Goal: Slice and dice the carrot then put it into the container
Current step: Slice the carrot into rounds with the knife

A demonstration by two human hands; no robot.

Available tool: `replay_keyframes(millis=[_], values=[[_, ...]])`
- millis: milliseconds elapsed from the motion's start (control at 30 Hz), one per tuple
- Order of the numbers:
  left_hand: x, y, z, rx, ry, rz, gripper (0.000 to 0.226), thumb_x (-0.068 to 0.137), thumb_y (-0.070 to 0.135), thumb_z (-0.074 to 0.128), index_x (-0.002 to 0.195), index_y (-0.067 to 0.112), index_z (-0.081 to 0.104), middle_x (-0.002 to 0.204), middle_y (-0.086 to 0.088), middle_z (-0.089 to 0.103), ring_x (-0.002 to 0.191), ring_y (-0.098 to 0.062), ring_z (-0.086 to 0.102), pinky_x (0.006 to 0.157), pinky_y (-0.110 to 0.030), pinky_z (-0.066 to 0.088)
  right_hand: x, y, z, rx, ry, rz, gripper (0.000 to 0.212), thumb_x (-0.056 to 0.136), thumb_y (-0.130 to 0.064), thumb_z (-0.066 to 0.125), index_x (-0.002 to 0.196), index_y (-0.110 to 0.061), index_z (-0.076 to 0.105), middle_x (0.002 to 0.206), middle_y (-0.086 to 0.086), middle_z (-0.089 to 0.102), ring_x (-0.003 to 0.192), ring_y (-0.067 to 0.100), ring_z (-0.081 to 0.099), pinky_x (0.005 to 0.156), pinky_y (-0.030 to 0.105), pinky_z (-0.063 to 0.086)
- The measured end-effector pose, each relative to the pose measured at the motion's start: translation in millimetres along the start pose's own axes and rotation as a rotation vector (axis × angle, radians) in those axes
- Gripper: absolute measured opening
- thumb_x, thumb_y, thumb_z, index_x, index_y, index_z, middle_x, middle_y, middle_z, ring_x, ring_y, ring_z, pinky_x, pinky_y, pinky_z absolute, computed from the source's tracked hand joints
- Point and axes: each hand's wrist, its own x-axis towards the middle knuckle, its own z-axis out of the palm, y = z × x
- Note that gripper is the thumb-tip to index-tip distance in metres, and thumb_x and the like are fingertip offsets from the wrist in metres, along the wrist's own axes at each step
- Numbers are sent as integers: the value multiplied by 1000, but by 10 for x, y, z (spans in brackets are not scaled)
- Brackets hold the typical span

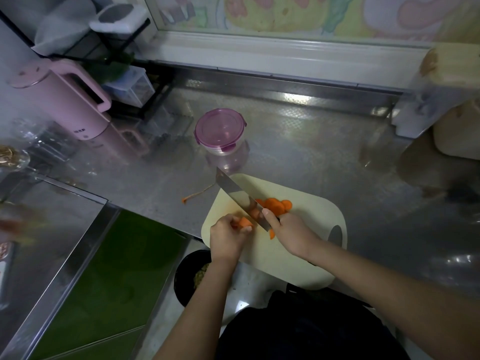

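Note:
A cream cutting board (306,255) lies at the counter's front edge. My left hand (227,237) holds a short carrot stub (244,222) down on the board. My right hand (291,233) grips the handle of a cleaver (237,197), whose blade stands just right of the stub, its tip pointing away to the left. Several orange carrot slices (275,205) lie in a heap behind the blade, and one slice (271,233) lies by my right hand. The round clear container (220,131) with its purple lid on stands beyond the board.
A carrot peel strip (197,194) lies on the steel counter left of the board. A pink kettle (65,100) and a black rack stand at the back left. A black bowl (192,276) sits below the counter edge. Another board leans at the far right (457,133).

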Motion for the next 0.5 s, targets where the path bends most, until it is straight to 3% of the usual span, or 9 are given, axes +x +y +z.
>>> replay_keyframes(millis=[233, 267, 367, 500], values=[[-3, -14, -9, -7, 0, -2, 21, 73, 25, 77, 89, 15, 68, 82, 4, 65, 80, -14, 60, 72, -22, 46, -76, -47, 14, -27, -20, -17, 52, 99, -48, 30, 66, -15, 53, 78, 13, 61, 81, 23, 58, 72, 25, 38], [-6, -5, -16, -11, -3, -8, 20, 73, 25, 77, 88, 15, 68, 80, 5, 63, 80, -14, 60, 72, -22, 46, -74, -34, 20, -27, -26, -11, 53, 99, -49, 29, 69, -14, 56, 81, 14, 62, 84, 24, 58, 73, 25, 38], [-19, 13, -41, -11, -12, -21, 18, 72, 24, 77, 85, 16, 67, 78, 5, 61, 77, -13, 57, 69, -20, 43, -54, 9, 56, -62, -23, -18, 60, 98, -51, 26, 105, -6, 65, 96, 17, 66, 100, 27, 58, 86, 30, 44], [-35, 28, -52, -22, -16, -18, 15, 73, 23, 77, 82, 17, 66, 76, 5, 61, 74, -11, 55, 70, -19, 41, -73, 35, 68, -69, -57, -4, 63, 98, -52, 26, 111, -4, 65, 94, 17, 66, 99, 26, 59, 88, 32, 45]])
